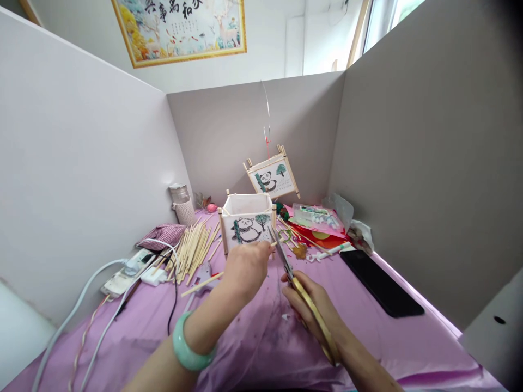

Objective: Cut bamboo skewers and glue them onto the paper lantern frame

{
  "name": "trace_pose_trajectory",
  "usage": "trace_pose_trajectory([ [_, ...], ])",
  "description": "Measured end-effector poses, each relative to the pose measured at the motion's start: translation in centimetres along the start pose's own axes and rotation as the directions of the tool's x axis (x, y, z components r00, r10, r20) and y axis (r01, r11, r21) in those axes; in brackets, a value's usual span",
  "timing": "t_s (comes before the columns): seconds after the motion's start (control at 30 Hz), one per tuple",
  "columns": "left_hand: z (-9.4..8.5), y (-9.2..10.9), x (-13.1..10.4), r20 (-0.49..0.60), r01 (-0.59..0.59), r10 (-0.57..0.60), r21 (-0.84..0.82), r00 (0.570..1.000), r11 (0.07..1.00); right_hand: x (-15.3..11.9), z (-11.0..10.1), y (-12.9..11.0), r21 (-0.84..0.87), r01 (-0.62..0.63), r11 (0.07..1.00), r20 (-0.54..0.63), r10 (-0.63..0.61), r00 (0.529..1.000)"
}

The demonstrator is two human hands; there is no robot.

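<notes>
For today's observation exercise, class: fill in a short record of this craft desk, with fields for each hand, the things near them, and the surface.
Left hand: pinches a thin wooden stick, beside the panda lantern box
Right hand: holds gold-handled scissors, blades pointing at the stick
Wrist: green bangle on the left
Left of hands: pile of wooden sticks, power strip
Right of hands: black phone
Behind: second panda lantern, tilted
Surface: purple cloth

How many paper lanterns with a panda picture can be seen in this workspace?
2. One panda lantern stands on the purple cloth just beyond the left hand. The second lantern is tilted behind it, near the back wall. More could be hidden behind the clutter.
</notes>
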State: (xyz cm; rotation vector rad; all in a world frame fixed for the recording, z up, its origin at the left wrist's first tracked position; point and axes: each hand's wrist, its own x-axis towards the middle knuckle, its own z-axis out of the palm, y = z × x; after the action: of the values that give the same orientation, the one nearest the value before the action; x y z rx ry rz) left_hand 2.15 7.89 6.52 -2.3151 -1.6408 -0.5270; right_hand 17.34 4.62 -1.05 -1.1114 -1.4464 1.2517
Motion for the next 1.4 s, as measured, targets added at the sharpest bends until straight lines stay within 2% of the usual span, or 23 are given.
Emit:
trace_pose_trajectory([
  [0.13, -0.8, -1.1, 1.0, 0.075, 0.039, -0.019, -0.273, 0.997, 0.961, 0.2, 0.1, 0.2, -0.072, 0.034, 0.997, -0.029, -0.036, 0.999],
  [0.2, -0.9, -2.1, 1.7, 0.199, 0.121, -0.027, -0.476, 0.980, 0.871, 0.3, 0.2, 0.3, -0.100, 0.045, 0.994, -0.037, -0.049, 0.998],
  [0.3, -0.8, -3.4, 2.5, 0.443, 0.326, 0.005, -0.669, 0.897, 0.667, 0.5, 0.2, 0.4, -0.120, 0.060, 0.991, -0.047, -0.067, 0.997],
  [0.37, -0.9, -3.6, 2.7, 0.509, 0.382, 0.032, -0.684, 0.860, 0.621, 0.6, 0.2, 0.5, -0.123, 0.065, 0.990, -0.049, -0.071, 0.996],
  [0.4, -1.0, -3.4, 2.6, 0.489, 0.354, 0.028, -0.668, 0.872, 0.655, 0.6, 0.2, 0.6, -0.117, 0.061, 0.991, -0.044, -0.067, 0.997],
  [0.43, -1.1, -3.0, 2.4, 0.434, 0.296, 0.007, -0.626, 0.901, 0.721, 0.5, 0.1, 0.6, -0.108, 0.054, 0.993, -0.037, -0.058, 0.998],
  [0.5, -1.0, -1.7, 1.6, 0.237, 0.142, -0.039, -0.440, 0.971, 0.887, 0.4, 0.0, 0.7, -0.081, 0.035, 0.996, -0.023, -0.037, 0.999],
  [0.53, -0.9, -1.0, 1.1, 0.117, 0.084, -0.050, -0.306, 0.992, 0.948, 0.4, 0.0, 0.6, -0.067, 0.026, 0.997, -0.019, -0.027, 0.999],
  [0.63, 0.2, 0.7, -0.2, -0.105, 0.030, -0.031, -0.012, 0.994, 0.999, 0.1, -0.1, 0.3, -0.033, 0.012, 0.999, -0.020, -0.013, 1.000],
  [0.73, 1.2, 1.0, -0.8, -0.185, 0.009, 0.011, 0.108, 0.983, 0.994, -0.1, 0.0, -0.1, -0.007, 0.004, 1.000, -0.019, -0.004, 1.000],
  [0.8, 1.5, 0.7, -0.8, -0.176, -0.011, 0.036, 0.139, 0.984, 0.990, -0.1, 0.1, -0.3, 0.007, -0.002, 1.000, -0.020, 0.002, 1.000],
  [0.9, 1.0, 0.2, -0.2, -0.116, -0.022, 0.033, 0.098, 0.993, 0.995, 0.0, 0.2, -0.2, 0.015, 0.002, 1.000, -0.027, -0.001, 1.000],
  [1.0, 0.0, -0.2, 0.4, -0.054, -0.030, 0.028, -0.031, 0.998, 0.999, 0.2, 0.2, 0.2, -0.017, 0.031, 0.999, -0.035, -0.032, 0.999],
  [1.1, -0.8, -0.9, 1.1, 0.001, -0.029, 0.030, -0.247, 1.000, 0.969, 0.3, 0.1, 0.6, -0.073, 0.076, 0.994, -0.040, -0.079, 0.996],
  [1.2, -1.5, -2.2, 2.1, 0.167, 0.048, 0.045, -0.512, 0.985, 0.858, 0.2, 0.2, 0.8, -0.109, 0.099, 0.989, -0.041, -0.104, 0.994],
  [1.3, -2.1, -3.2, 2.8, 0.398, 0.218, 0.079, -0.645, 0.914, 0.733, 0.2, 0.2, 0.9, -0.131, 0.118, 0.984, -0.047, -0.125, 0.991],
  [1.33, -2.2, -3.2, 2.9, 0.420, 0.234, 0.078, -0.638, 0.904, 0.733, 0.2, 0.2, 0.9, -0.135, 0.122, 0.983, -0.049, -0.130, 0.990],
  [1.37, -2.3, -3.1, 2.8, 0.397, 0.207, 0.070, -0.611, 0.915, 0.764, 0.2, 0.2, 0.9, -0.132, 0.122, 0.984, -0.045, -0.129, 0.991],
  [1.4, -2.3, -2.7, 2.5, 0.329, 0.149, 0.052, -0.556, 0.943, 0.818, 0.3, 0.2, 0.9, -0.122, 0.115, 0.986, -0.039, -0.121, 0.992],
])
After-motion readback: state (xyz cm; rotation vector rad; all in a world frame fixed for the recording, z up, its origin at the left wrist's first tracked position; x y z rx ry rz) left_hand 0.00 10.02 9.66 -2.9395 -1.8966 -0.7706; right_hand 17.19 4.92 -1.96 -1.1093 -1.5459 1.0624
